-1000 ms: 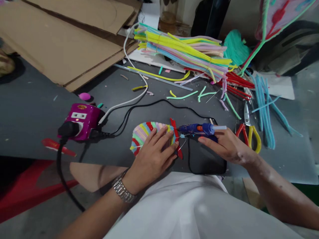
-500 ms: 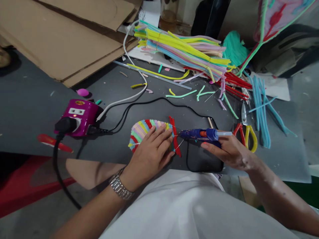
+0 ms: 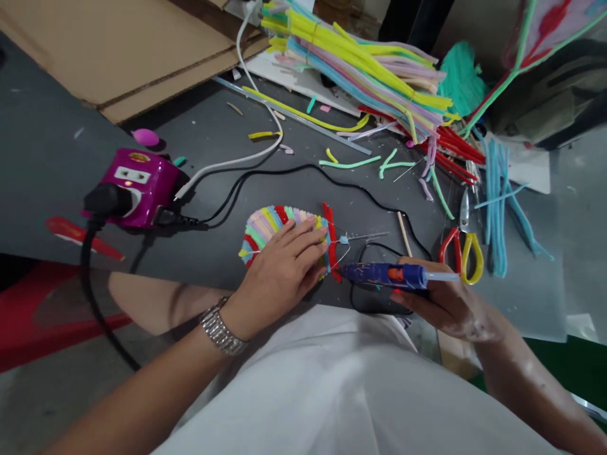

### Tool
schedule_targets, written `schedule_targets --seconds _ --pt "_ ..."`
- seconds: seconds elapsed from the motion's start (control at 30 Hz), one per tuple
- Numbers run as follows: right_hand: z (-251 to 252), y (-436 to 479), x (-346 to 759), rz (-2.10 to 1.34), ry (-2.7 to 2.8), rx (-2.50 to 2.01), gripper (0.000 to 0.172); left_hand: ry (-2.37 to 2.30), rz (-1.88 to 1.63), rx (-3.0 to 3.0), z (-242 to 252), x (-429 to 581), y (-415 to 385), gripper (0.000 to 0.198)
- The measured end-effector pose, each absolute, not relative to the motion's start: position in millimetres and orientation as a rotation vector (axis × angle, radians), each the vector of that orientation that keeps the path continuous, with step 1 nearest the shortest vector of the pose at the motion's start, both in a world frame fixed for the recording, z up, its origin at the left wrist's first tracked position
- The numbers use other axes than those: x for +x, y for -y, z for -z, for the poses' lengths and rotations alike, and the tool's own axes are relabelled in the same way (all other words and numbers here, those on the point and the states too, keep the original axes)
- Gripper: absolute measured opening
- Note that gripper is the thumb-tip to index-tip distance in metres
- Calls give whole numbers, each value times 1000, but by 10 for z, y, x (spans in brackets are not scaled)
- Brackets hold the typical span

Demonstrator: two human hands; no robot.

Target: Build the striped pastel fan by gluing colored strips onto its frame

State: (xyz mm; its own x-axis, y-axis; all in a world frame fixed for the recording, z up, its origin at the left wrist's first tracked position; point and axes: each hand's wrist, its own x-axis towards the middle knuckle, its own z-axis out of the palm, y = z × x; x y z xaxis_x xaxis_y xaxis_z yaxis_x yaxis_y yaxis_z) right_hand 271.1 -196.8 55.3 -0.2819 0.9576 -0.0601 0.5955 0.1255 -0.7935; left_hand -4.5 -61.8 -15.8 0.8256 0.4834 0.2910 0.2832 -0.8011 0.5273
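Observation:
My left hand (image 3: 279, 275) lies flat, fingers stretched, on a striped fan-shaped piece made of coloured pipe cleaners (image 3: 268, 229) on the grey table (image 3: 57, 183). A red pipe cleaner (image 3: 331, 243) runs along the piece's right edge. My right hand (image 3: 446, 303) is closed round a blue glue gun (image 3: 384, 275), held level with its nozzle pointing left at the lower end of the red strip. A clear glue stick pokes out of the gun's back.
A purple power socket block (image 3: 137, 186) with black and white cables sits at left. Bundled pipe cleaners (image 3: 360, 76) lie at the back, blue ones (image 3: 497, 189) at right beside red-and-yellow pliers (image 3: 462, 243). Cardboard sheets (image 3: 118, 44) are at the back left.
My right hand has brought the glue gun down and nearer to me, its nozzle sliding along the red strip to the lower end. My left hand has stayed on the striped piece.

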Motion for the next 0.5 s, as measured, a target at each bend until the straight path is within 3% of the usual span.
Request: schedule_targets --seconds 0.5 --pt "-484 2007 2634 -884 2043 -1619 18 -586 -598 2492 193 -49 630 22"
